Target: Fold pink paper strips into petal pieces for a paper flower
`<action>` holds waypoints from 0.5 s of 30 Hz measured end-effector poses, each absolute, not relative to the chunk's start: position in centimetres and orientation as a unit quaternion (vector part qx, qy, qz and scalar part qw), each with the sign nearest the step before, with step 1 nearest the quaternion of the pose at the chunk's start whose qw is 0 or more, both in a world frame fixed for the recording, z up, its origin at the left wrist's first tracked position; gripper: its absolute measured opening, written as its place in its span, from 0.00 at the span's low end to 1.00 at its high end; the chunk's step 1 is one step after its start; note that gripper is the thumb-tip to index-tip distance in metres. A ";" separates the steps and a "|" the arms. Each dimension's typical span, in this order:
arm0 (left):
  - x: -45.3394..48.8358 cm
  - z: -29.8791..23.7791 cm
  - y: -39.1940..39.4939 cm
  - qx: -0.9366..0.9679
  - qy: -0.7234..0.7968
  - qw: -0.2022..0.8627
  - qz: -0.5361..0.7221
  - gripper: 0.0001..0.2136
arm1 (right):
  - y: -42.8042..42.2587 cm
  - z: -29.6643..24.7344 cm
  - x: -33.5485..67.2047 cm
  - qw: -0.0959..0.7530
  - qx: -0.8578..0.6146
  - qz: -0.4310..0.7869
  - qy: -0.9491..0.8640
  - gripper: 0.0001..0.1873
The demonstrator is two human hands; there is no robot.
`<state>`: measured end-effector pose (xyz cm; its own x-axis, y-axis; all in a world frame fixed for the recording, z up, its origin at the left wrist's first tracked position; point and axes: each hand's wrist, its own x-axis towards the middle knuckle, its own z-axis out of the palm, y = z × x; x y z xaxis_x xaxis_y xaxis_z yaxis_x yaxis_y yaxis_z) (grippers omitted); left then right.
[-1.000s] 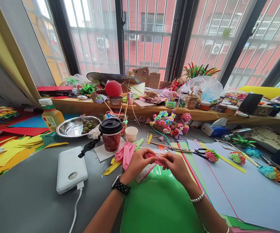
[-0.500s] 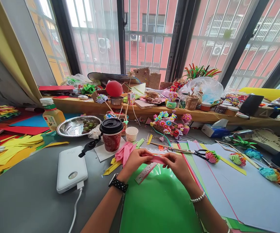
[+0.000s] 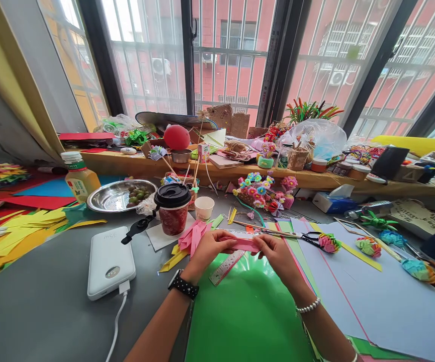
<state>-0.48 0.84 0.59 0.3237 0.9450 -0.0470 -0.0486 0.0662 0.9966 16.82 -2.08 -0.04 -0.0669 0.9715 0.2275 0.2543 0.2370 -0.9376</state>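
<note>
A small pink paper strip (image 3: pixel 245 245) is stretched level between my two hands, over the far end of a glossy green sheet (image 3: pixel 247 311). My left hand (image 3: pixel 210 250) pinches its left end between thumb and fingers. At the other end, my right hand (image 3: pixel 276 254) has thumb and fingertips closed on it. Beneath the strip, a clear ruler with red markings (image 3: pixel 225 269) lies slantwise on the green sheet. Left of my left hand is a bunch of pink paper strips (image 3: pixel 194 236), with folded yellow strips (image 3: pixel 174 260) beside it.
A lidded cup (image 3: pixel 173 213), a small paper cup (image 3: pixel 204 207) and a steel plate of fruit (image 3: pixel 104 197) stand behind on the left. A white power bank (image 3: pixel 110 261) lies nearer. On the right are scissors (image 3: pixel 315 241), paper buds (image 3: pixel 368 246) and white sheets (image 3: pixel 383 301).
My hands have turned the pink strip so more of its flat face shows, and my right fingers have shifted slightly along its end. Both hands stay in nearly the same place.
</note>
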 end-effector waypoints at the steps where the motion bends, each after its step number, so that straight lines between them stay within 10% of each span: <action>1: -0.4 0.6 0.8 0.545 0.409 0.605 0.413 0.12 | -2.1 0.0 16.8 0.476 -0.480 0.384 -0.630 0.15; 15: -0.2 0.7 0.5 0.521 0.397 0.675 0.340 0.16 | -2.2 -0.4 16.7 0.480 -0.464 0.367 -0.648 0.08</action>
<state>-0.25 0.54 0.67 0.4529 0.8729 -0.1812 -0.0460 0.2258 0.9731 16.72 -2.16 -0.41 -0.1096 0.9535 0.2808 0.2488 0.2999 -0.9210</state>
